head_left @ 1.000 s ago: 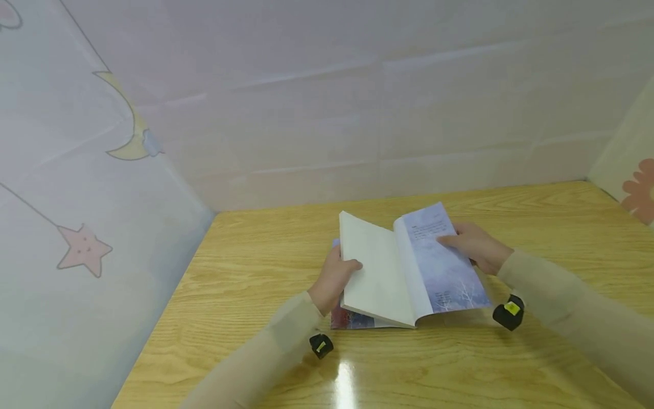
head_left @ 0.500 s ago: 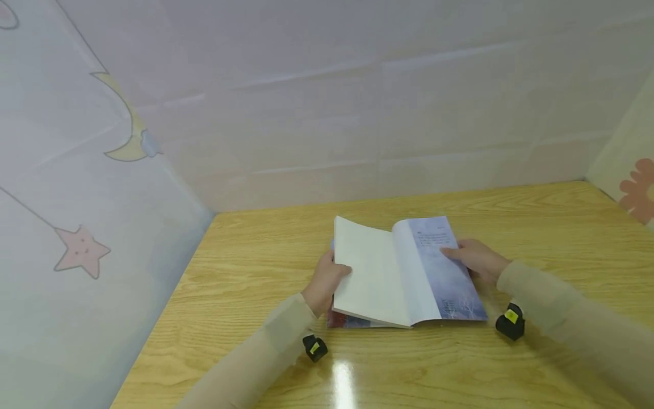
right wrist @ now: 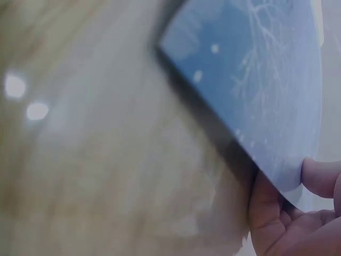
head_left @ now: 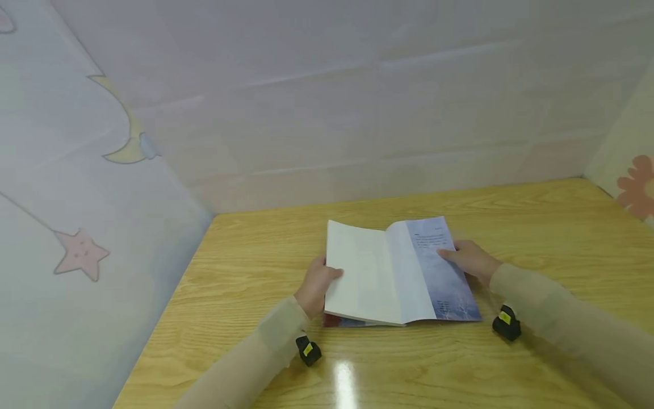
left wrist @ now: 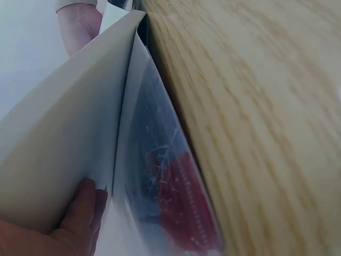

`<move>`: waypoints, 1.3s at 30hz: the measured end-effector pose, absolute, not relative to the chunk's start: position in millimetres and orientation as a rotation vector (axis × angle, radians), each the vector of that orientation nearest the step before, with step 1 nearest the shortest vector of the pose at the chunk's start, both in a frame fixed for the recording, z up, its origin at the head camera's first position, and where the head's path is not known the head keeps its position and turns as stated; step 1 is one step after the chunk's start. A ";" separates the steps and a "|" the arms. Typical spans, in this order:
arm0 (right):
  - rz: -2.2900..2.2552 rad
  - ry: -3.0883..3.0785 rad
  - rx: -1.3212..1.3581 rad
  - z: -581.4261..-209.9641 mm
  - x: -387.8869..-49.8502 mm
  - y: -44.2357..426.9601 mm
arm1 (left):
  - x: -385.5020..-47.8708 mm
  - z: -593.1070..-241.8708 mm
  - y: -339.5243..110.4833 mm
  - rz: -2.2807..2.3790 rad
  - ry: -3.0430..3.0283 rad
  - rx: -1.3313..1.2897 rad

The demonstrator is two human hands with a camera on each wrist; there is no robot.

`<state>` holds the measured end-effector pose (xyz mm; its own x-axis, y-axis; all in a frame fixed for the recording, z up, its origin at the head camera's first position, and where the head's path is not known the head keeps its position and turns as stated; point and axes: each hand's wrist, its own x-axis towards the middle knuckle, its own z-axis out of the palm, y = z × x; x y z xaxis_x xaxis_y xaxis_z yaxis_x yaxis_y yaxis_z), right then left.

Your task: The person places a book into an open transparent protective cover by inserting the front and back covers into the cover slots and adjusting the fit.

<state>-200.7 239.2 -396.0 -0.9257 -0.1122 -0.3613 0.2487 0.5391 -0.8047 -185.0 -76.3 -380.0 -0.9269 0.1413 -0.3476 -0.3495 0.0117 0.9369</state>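
An open book (head_left: pixel 361 272) lies on the wooden table, a blank white page facing up on its left side. My left hand (head_left: pixel 318 284) grips the left edge of its page block, thumb on top and fingers underneath. In the left wrist view, a cover (left wrist: pixel 160 176) with a blue and red picture lies beneath the lifted pages. My right hand (head_left: pixel 472 260) pinches the outer edge of the blue-violet cover flap (head_left: pixel 444 275), which carries small print and white trees. The right wrist view shows the thumb (right wrist: pixel 322 177) on the flap's face and fingers behind it.
The wooden table (head_left: pixel 245 272) extends around the book and meets a pale wall (head_left: pixel 317 130) at the back. A left wall with a star and moon stands beside it. Black wrist cameras hang below both sleeves.
The book has lowered and flattened toward the table, shifting slightly left. Both hands have moved with it, keeping their holds on the pages and the flap.
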 end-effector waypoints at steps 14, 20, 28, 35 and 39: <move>-1.331 2.442 0.085 -398.4 -203.7 233.3 | -195.5 -391.9 -89.0 1.990 2.048 -0.326; -1.319 2.460 0.058 -396.8 -202.1 232.4 | -195.9 -393.4 -98.4 1.940 2.058 -0.264; -1.318 2.438 0.050 -394.8 -203.0 230.9 | -193.3 -377.9 -95.7 1.597 2.300 -0.144; -1.339 2.398 0.038 -393.4 -204.3 229.3 | -189.6 -371.8 -85.2 1.414 2.329 -0.033; -1.342 2.386 0.008 -392.8 -203.5 228.5 | -188.5 -368.5 -74.3 1.172 2.497 0.052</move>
<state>-203.5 228.5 -392.8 -0.9196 -0.1874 -0.3452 0.1976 0.5387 -0.8190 -188.5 -74.3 -368.5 -0.9269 0.1917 -0.3228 -0.1260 0.6512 0.7484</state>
